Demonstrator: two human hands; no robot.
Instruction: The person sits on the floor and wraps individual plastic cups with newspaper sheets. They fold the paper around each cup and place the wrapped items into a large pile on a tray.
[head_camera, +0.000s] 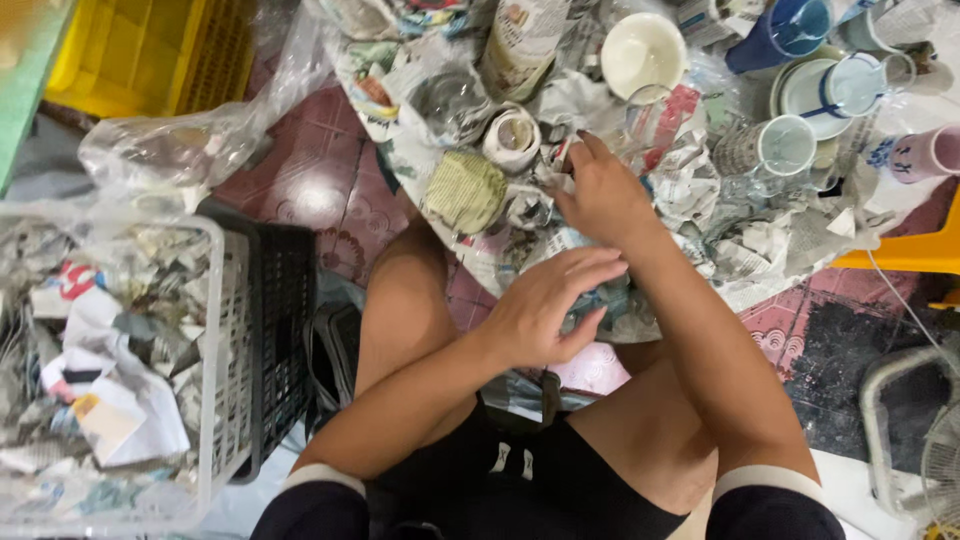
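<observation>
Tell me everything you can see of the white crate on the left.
The white crate is plastic with slotted walls and a thick rim. It sits on the floor at the person's left, upright, filled with crumpled newspaper. A black crate stands against its right side; a clear plastic bag lies behind it. Neither hand touches it.

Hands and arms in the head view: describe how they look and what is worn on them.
Both the left hand and the right hand are bare: no gloves, rings, watch or bands show. The forearms are uncovered. Near the bottom edge, dark short sleeves end in pale, whitish cuffs on each upper arm.
</observation>
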